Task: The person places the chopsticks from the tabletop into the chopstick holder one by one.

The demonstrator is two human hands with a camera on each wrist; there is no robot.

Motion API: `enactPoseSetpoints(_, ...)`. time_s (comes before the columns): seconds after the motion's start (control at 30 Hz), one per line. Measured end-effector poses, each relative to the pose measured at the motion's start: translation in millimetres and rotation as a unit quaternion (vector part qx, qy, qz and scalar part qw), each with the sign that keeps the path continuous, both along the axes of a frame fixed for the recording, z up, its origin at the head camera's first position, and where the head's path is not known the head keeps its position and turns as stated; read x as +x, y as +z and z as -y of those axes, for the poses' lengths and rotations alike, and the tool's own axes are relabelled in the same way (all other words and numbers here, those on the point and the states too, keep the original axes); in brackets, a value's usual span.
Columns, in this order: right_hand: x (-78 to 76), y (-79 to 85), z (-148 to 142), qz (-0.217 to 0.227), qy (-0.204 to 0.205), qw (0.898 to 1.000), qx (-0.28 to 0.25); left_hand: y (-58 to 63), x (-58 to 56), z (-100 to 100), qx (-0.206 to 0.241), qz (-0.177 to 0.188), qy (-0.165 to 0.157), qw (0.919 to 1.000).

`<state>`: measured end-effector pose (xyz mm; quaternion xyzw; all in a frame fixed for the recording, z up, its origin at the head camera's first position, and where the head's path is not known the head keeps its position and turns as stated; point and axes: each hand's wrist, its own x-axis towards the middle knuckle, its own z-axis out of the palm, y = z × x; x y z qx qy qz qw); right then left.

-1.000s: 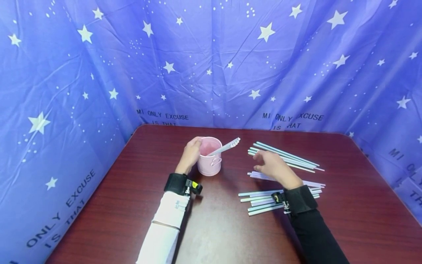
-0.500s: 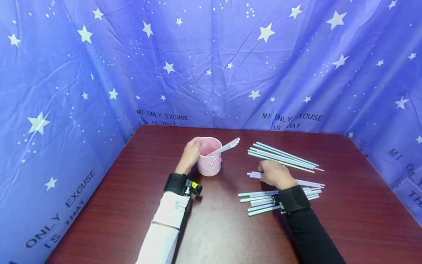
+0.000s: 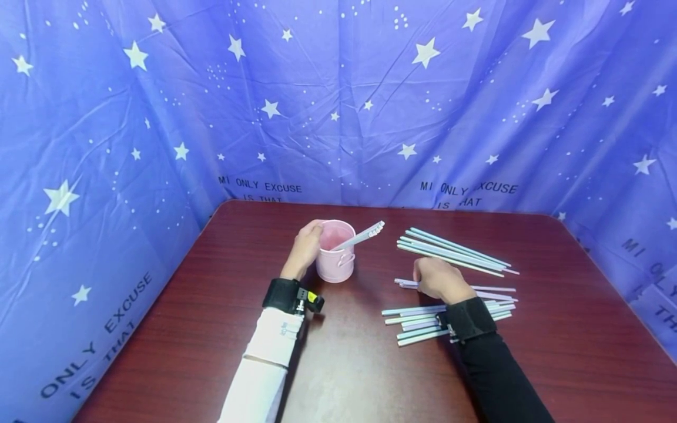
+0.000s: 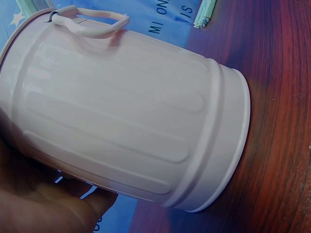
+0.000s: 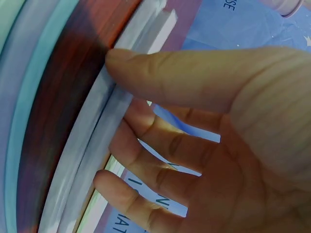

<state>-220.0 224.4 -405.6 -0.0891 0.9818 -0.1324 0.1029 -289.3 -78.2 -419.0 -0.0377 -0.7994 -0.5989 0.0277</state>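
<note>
Left hand [image 3: 305,247] gripping pink ribbed bucket [image 3: 334,267], upright at centre, bluish sticks [image 3: 359,237] leaning right. Right hand [image 3: 442,279] pinching pale purple sticks [image 5: 77,150] at right, between nearer pastel sticks [image 3: 418,324] and farther pastel sticks [image 3: 455,253]. Beyond red table [image 3: 238,235], starry blue curtain [image 3: 338,88] reads "MI ONLY EXCUSE IS THAT".

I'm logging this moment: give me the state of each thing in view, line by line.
Bucket: upright, open-topped
Handle: lowered
Bucket sticks: leaning, ends out
Far sticks: lying loosely fanned
Middle sticks: pinched; lifted or not, unclear
Near sticks: lying roughly parallel, partly hidden
Left grip: holding the bucket
Right grip: pinching the middle sticks
Wristbands: worn
Curtain: hanging, creased
</note>
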Motion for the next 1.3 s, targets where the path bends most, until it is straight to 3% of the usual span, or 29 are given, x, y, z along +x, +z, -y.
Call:
enactPoseSetpoints(0.1, -4.2, -8.2, -4, -0.011, 0.008, 1.000, -0.006, -0.5, 0.5, 0, 0.002, 0.002, -0.001, 1.0000)
enactPoseSetpoints(0.2, -4.3, -5.7, -4, -0.026, 0.018, 0.999, -0.013, -0.5, 0.5, 0, 0.003, 0.003, -0.002, 1.0000)
enactPoseSetpoints(0.43, 7.8, 21.4, 7, -0.086, 0.016, 0.995, -0.042, 0.1, -0.6, 0, 0.001, 0.003, -0.003, 1.0000)
enactPoseSetpoints(0.87, 21.6, 50.7, 19, -0.194, 0.007, 0.976, -0.102, 0.4, -0.3, -1, 0.003, -0.004, 0.005, 1.0000)
enactPoseSetpoints(1.17, 28.3, 68.6, 23, -0.273, -0.014, 0.945, -0.182, 2.4, -1.5, -1, 0.003, 0.002, 0.002, 1.0000)
enactPoseSetpoints(1.3, 30.2, 73.8, 23, -0.325, -0.021, 0.921, -0.213, 2.9, -1.3, 0, 0.002, 0.000, 0.002, 1.0000)
